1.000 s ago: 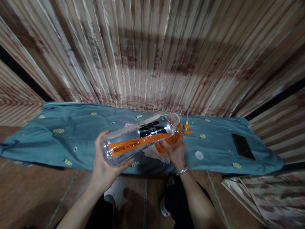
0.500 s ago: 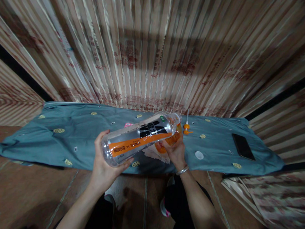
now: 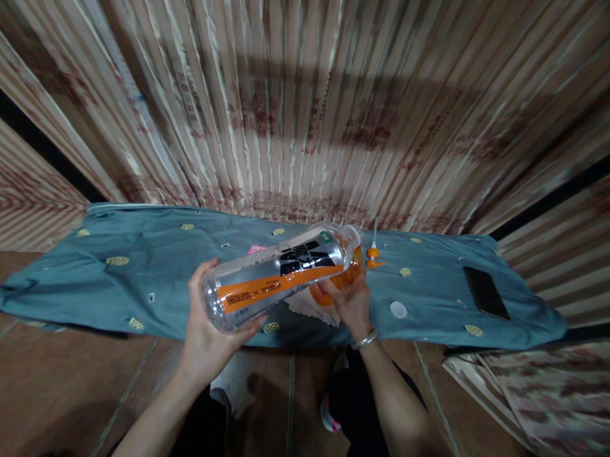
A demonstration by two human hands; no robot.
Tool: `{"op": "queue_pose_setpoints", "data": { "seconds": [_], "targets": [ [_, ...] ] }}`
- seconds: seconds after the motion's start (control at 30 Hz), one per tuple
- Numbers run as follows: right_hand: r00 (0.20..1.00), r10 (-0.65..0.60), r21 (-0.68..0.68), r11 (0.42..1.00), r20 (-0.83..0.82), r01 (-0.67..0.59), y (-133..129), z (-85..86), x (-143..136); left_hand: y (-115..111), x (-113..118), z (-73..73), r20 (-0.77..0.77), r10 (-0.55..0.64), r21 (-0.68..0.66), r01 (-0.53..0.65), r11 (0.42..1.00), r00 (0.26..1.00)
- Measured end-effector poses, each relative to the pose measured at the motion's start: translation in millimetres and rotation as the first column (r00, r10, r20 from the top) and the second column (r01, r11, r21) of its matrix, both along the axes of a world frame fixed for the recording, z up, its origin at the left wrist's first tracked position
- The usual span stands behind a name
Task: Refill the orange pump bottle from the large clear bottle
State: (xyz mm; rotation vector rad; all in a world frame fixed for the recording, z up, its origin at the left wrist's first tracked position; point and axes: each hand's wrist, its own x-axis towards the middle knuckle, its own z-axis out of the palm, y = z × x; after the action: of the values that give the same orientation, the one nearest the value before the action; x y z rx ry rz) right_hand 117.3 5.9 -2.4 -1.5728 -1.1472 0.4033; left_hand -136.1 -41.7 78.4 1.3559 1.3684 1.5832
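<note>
A large clear bottle (image 3: 283, 271) with an orange, black and silver label lies tilted across the middle of the view, its neck at the upper right. My left hand (image 3: 216, 329) is wrapped round its base end. Under the neck, my right hand (image 3: 351, 302) grips an orange see-through bottle (image 3: 351, 273), partly hidden by the fingers and the clear bottle. The two bottle mouths meet or nearly meet; the exact contact is hidden. A crumpled white tissue (image 3: 315, 309) lies below the orange bottle. Just right of the bottles lies an orange pump head (image 3: 373, 254) with its tube.
A round white cap (image 3: 398, 310) lies right of my right hand. Farther right is a black phone (image 3: 486, 293). A pink item (image 3: 257, 249) shows behind the clear bottle. The teal cloth (image 3: 168, 270) covers a narrow table before a pleated curtain (image 3: 289, 121).
</note>
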Motion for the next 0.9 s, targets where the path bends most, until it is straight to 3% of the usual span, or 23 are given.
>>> {"op": "queue_pose_setpoints", "data": {
  "seconds": [0.17,0.33,0.57,0.9],
  "targets": [
    [1.0,0.008,0.004,1.0,-0.003,-0.008,-0.5,2.3,-0.4,2.0,-2.7,0.5,-0.041,-0.073,-0.022,0.072,0.997,0.996],
    [1.0,0.005,-0.01,1.0,-0.017,-0.005,-0.8,2.5,-0.1,-0.6,3.8,1.3,0.041,0.007,0.001,-0.007,1.0,0.999],
    [0.999,-0.035,-0.03,0.999,0.024,0.035,-0.5,-3.6,1.3,-0.3,2.4,3.6,0.01,-0.006,-0.011,0.006,1.0,1.0],
    [1.0,0.003,-0.016,1.0,-0.018,-0.003,-0.7,-3.9,1.5,1.6,2.1,-6.8,0.028,0.0,0.031,-0.001,1.0,1.0]
  ]
}}
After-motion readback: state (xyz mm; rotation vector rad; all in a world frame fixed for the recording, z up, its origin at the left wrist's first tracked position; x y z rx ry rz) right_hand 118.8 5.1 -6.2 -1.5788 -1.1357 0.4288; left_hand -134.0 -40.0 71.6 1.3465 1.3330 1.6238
